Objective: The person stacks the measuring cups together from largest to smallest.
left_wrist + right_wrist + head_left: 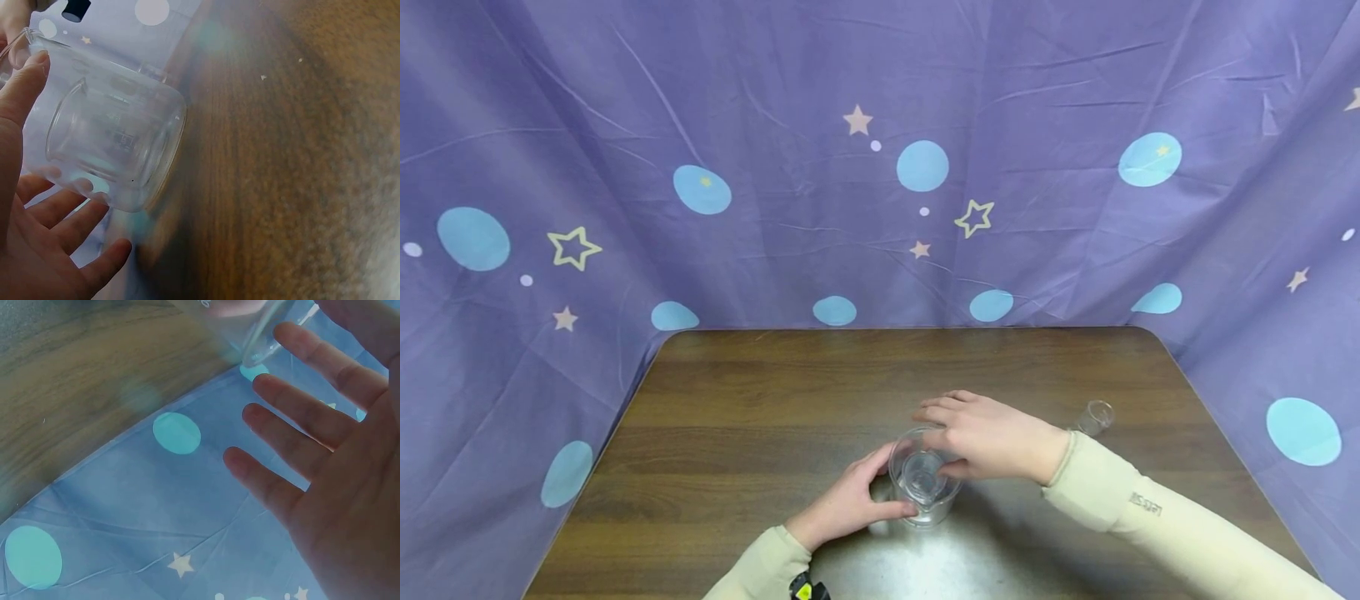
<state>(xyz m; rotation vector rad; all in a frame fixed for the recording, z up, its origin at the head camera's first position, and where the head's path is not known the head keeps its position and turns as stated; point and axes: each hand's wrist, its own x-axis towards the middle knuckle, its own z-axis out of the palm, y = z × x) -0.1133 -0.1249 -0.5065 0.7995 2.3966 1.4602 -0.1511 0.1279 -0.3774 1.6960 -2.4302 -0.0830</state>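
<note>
the fingers [81, 225] of the left hand [848, 502] curve round the large beaker [942, 510] from about eight o'clock in the head view, thumb on its near side; it stands upright near the middle of the desk [737, 433]. a smaller beaker [922, 473] sits inside, hard to separate from the outer glass. the right hand [992, 437], at two o'clock, has its fingers nearly straight and spread, gripping nothing that shows; whether it touches the rim i cannot tell. its thumb is cut off in the right wrist view. towards half past two, the sleeve [1097, 483] partly hides a small glass vessel [1099, 415].
</note>
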